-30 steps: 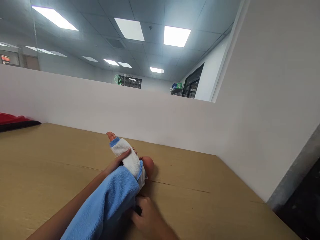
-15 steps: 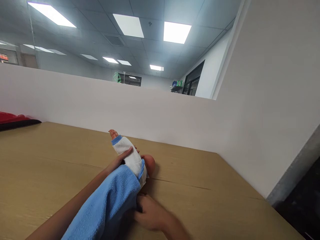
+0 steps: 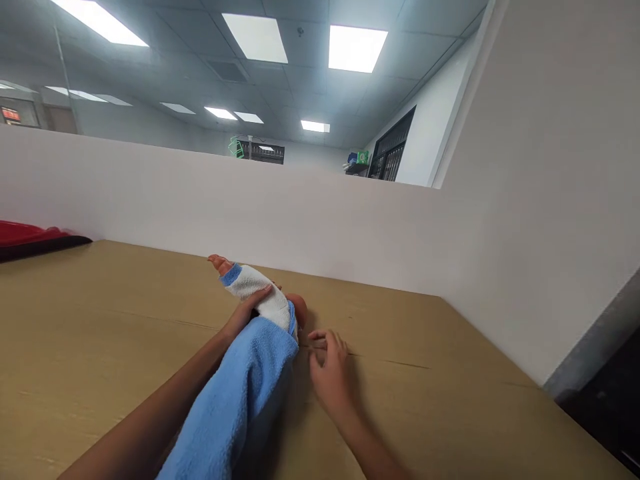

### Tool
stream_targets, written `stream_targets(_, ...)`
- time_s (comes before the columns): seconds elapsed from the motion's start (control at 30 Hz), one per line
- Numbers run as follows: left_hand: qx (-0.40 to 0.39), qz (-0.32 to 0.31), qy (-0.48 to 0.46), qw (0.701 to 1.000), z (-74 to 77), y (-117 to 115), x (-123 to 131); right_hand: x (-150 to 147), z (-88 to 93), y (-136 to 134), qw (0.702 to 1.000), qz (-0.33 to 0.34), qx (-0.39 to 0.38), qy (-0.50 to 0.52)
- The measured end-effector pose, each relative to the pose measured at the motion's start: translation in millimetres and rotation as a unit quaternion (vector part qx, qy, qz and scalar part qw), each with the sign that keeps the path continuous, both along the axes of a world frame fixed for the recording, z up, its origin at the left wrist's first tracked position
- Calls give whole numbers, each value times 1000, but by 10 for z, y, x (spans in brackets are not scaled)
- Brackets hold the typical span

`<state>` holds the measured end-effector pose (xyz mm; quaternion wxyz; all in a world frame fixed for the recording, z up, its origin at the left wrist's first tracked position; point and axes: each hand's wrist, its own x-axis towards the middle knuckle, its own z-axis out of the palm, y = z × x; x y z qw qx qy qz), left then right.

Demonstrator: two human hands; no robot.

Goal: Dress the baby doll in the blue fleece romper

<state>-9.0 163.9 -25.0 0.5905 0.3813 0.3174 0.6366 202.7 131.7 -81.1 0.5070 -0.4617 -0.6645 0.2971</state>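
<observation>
A baby doll (image 3: 245, 380) in a white fleece top and blue fleece trousers lies on its side on the tan table. Its bare doll hand pokes out of a blue cuff at the upper left, and a rounded skin-coloured part shows behind the blue collar. My left hand (image 3: 251, 307) is closed around the white sleeve, its fingers partly hidden behind the cloth. Just right of the doll's collar is my right hand (image 3: 331, 367), thumb and fingers curved and apart, holding nothing I can see.
The tan table (image 3: 400, 413) has a seam across it. A low white wall (image 3: 175, 207) with glass above borders its far side. Something red with a black edge (image 3: 40, 243) lies at the far left. A grey wall stands on the right.
My right hand has moved up and right, from under the doll's trousers to beside its collar, its fingers spreading. My left hand keeps its grip while the doll has turned slightly.
</observation>
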Motion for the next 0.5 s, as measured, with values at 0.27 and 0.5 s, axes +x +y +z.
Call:
stream_targets(0.27, 158, 3, 191, 969, 120, -157, 291, 31, 691, -316, 991, 101, -43, 80)
stream_targets(0.5, 299, -116, 422, 848, 317, -436, 345, 214, 816, -405, 997, 44, 24, -55)
